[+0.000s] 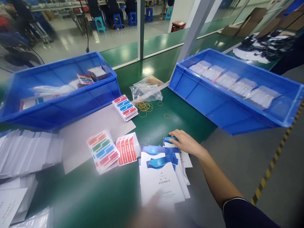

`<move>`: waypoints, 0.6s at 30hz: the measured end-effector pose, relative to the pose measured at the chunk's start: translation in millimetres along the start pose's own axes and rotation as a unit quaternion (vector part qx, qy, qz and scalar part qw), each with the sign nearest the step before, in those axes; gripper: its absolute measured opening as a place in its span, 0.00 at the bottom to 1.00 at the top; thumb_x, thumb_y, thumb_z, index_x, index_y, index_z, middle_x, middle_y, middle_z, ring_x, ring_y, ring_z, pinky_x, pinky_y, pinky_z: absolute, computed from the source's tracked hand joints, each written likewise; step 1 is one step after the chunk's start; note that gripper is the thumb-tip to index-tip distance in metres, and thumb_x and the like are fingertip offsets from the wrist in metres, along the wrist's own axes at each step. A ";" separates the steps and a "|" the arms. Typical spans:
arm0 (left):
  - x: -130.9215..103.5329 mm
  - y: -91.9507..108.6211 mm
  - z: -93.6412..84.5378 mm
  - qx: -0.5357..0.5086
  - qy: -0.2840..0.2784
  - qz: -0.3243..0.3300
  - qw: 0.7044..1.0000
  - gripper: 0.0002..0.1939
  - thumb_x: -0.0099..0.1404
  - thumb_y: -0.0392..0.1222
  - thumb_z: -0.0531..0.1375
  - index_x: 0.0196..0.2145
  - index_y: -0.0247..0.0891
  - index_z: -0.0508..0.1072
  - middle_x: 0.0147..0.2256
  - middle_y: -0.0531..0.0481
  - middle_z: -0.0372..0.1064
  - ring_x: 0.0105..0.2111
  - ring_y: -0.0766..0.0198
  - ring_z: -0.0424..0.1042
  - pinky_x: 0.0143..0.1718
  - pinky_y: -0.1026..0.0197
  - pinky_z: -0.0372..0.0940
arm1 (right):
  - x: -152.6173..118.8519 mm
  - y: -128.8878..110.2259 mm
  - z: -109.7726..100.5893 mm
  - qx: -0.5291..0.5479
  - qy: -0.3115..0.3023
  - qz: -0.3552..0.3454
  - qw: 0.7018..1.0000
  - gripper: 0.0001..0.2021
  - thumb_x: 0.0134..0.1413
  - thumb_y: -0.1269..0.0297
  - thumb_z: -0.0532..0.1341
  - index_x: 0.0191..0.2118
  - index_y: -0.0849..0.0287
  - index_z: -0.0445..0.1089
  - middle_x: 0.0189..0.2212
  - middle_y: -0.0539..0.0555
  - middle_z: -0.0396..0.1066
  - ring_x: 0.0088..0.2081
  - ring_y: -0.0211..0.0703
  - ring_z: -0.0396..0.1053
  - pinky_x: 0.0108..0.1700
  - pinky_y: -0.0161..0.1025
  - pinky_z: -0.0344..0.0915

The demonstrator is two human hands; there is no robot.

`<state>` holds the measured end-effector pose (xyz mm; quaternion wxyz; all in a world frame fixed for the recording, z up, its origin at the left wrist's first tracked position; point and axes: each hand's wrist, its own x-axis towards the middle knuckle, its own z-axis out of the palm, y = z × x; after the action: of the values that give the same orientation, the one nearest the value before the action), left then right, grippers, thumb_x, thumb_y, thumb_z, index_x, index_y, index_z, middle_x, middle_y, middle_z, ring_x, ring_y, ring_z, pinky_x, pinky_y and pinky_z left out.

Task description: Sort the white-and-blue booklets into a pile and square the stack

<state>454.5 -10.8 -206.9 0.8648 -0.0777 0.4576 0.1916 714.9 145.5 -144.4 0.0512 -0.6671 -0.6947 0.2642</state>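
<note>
My right hand [184, 142] lies on the far end of a fanned pile of white booklets with blue headers [161, 177], fingers closed on the top edge of one. My left hand [154, 207] is a pale blur at the bottom edge, over the near end of the same pile; its fingers cannot be made out. Left of the booklets lie a stack of red label sheets [127, 149] and a stack of multicoloured sticker sheets [102, 151]. Another striped sticker stack [125, 107] sits farther back.
A blue bin [59, 104] with papers stands at the back left, and a second blue bin [213, 104] holding bagged packets overhangs the table at right. Loose rubber bands [144, 107] and a plastic bag [146, 89] lie between them. White paper stacks [23, 152] fill the left side.
</note>
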 end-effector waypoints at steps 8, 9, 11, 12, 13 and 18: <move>1.7 -2.0 10.5 -0.015 0.028 -0.005 0.999 0.30 0.55 0.56 0.66 0.52 0.42 0.70 0.52 0.42 0.71 0.52 0.52 0.70 0.51 0.56 0.65 | -22.0 12.7 -7.7 0.026 -0.050 0.016 0.998 0.16 0.62 0.51 0.50 0.30 0.56 0.65 0.28 0.51 0.68 0.32 0.44 0.67 0.34 0.38 0.59; 1.3 -2.0 11.6 -0.014 0.029 -0.005 0.999 0.29 0.55 0.56 0.66 0.52 0.42 0.70 0.52 0.42 0.71 0.52 0.52 0.70 0.50 0.56 0.65 | -23.3 13.9 -9.3 0.033 -0.051 0.016 0.998 0.16 0.61 0.51 0.51 0.29 0.56 0.64 0.28 0.51 0.68 0.31 0.43 0.66 0.33 0.37 0.58; 0.3 -1.8 13.3 -0.012 0.029 -0.002 0.999 0.29 0.55 0.57 0.66 0.51 0.42 0.71 0.52 0.42 0.72 0.52 0.52 0.70 0.49 0.57 0.66 | -24.2 15.7 -10.6 0.049 -0.056 0.012 0.997 0.15 0.60 0.52 0.52 0.31 0.56 0.65 0.30 0.51 0.69 0.30 0.42 0.66 0.32 0.36 0.58; -0.2 -1.7 13.9 -0.011 0.029 0.000 1.000 0.29 0.54 0.57 0.66 0.51 0.43 0.71 0.51 0.42 0.72 0.52 0.52 0.70 0.49 0.57 0.66 | -24.0 16.2 -10.3 0.059 -0.062 0.008 0.996 0.14 0.60 0.52 0.52 0.33 0.56 0.66 0.29 0.50 0.69 0.29 0.41 0.66 0.31 0.35 0.58; -0.7 -1.5 14.3 -0.009 0.030 0.002 1.000 0.28 0.54 0.57 0.66 0.50 0.44 0.71 0.51 0.43 0.72 0.52 0.52 0.70 0.49 0.57 0.66 | -23.5 16.5 -9.5 0.068 -0.068 0.002 0.995 0.14 0.60 0.52 0.52 0.36 0.56 0.67 0.27 0.49 0.70 0.28 0.40 0.66 0.30 0.35 0.58; -2.2 -2.4 14.6 -0.004 0.030 0.010 0.999 0.27 0.53 0.57 0.66 0.49 0.46 0.72 0.50 0.46 0.73 0.54 0.52 0.69 0.51 0.56 0.65 | -26.5 21.3 -17.4 0.087 -0.040 0.002 0.995 0.16 0.58 0.52 0.53 0.38 0.58 0.70 0.20 0.48 0.67 0.24 0.39 0.63 0.27 0.34 0.57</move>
<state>465.4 -9.1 -196.9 0.8484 -0.0825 0.4831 0.1998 744.2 124.8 -131.4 0.0807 -0.6502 -0.6696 0.3497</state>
